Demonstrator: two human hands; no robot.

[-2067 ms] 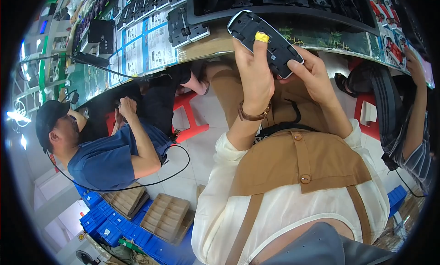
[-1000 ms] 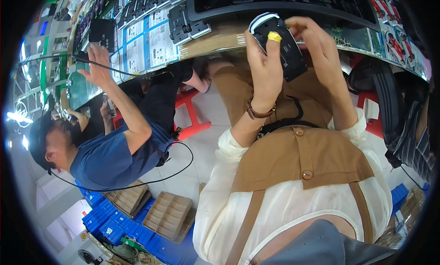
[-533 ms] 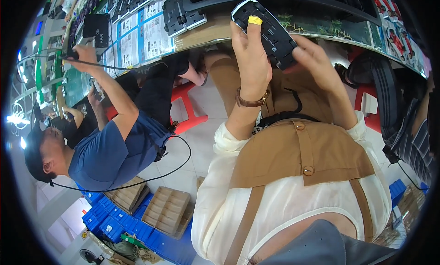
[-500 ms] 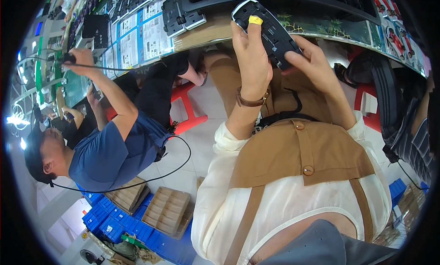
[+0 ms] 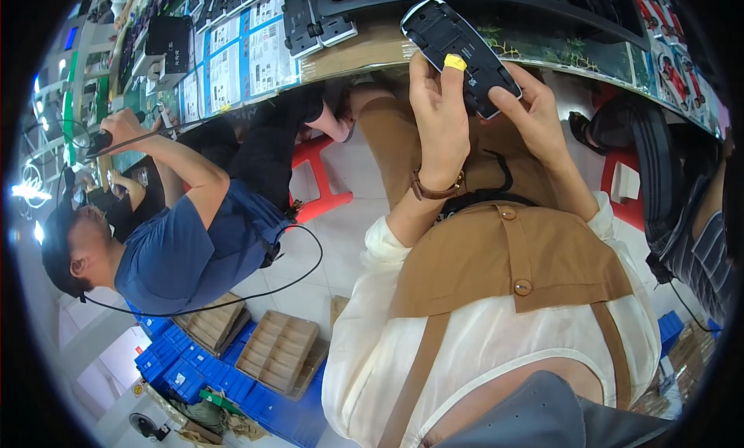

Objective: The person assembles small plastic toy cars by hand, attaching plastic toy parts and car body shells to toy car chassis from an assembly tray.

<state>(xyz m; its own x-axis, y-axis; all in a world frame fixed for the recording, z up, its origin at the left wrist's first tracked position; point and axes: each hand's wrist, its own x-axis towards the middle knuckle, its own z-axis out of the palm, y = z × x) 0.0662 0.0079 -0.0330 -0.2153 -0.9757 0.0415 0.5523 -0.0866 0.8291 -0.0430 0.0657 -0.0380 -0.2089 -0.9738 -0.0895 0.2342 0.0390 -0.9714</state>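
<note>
Head view: a toy car (image 5: 476, 51), black on its underside with a pale rim, is held off the table in front of the person, underside up toward the camera. Its long axis runs slantwise, from the far left end down to the near right end. The left hand (image 5: 440, 122) grips it along the near left side, with the thumb laid across the middle of the underside and a bit of yellow tape (image 5: 455, 62) wrapped on the thumb's tip. The right hand (image 5: 535, 107) pinches the near right end, its thumb on the underside and its forefinger along the right edge. So the left hand is nearer the middle of the car, the right hand has the near end, and the far left end sticks out free of both. That free end appears in front of the table (image 5: 364, 39), near the rim of a black tray (image 5: 542, 31); whether it touches anything there is hard to tell. The car's top faces away and is hidden, as are most of the left hand's fingers behind it and the right hand's lower fingers. The tape and thumb cover part of the underside, and its fine markings are too small to make out. The tray is cut off at the upper edge, its dark contents hard to tell apart.
</note>
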